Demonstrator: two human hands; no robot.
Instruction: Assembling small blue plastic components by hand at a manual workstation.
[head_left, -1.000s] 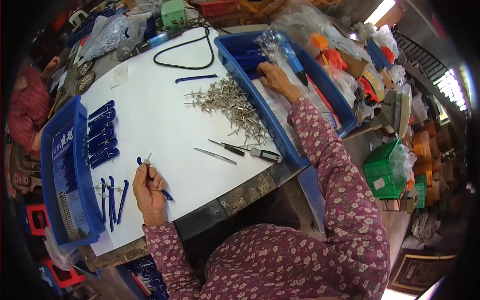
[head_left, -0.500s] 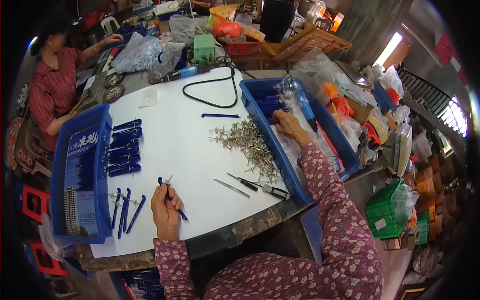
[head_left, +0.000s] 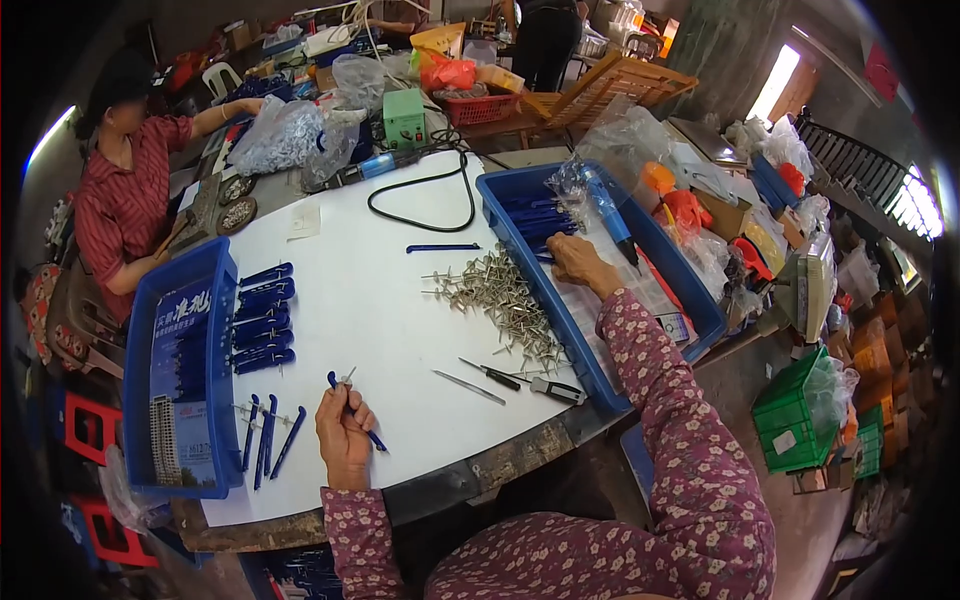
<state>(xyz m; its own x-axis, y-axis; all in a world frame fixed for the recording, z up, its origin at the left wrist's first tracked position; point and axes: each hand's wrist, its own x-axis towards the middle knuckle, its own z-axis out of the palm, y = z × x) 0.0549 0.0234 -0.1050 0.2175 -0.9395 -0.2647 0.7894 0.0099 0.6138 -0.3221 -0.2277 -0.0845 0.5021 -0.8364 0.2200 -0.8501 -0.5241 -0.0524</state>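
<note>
My left hand [head_left: 343,436] is closed around a slim blue plastic stick [head_left: 376,441] over the white sheet, with a small metal pin at the stick's upper end. My right hand [head_left: 582,264] reaches into the right blue tray [head_left: 655,385], its fingers bent down at the near edge of a pile of similar blue sticks [head_left: 532,218]. What those fingertips grip, if anything, is hidden. To the right of the sheet's middle lies a heap of metal pins [head_left: 505,300]. Three blue sticks with pins [head_left: 266,437] lie left of my left hand.
A left blue tray [head_left: 232,400] has stacked pinned sticks [head_left: 263,318] by its right wall. Near the front lie a pointed metal rod [head_left: 469,387], a screwdriver [head_left: 500,377] and a grey-black cutter-like tool [head_left: 556,390]. A black cable [head_left: 420,222] loops behind. Another person [head_left: 135,190] sits far left.
The view has shifted slightly. My right hand has moved a little down and right in the tray, toward me. My left hand keeps its hold on the blue stick.
</note>
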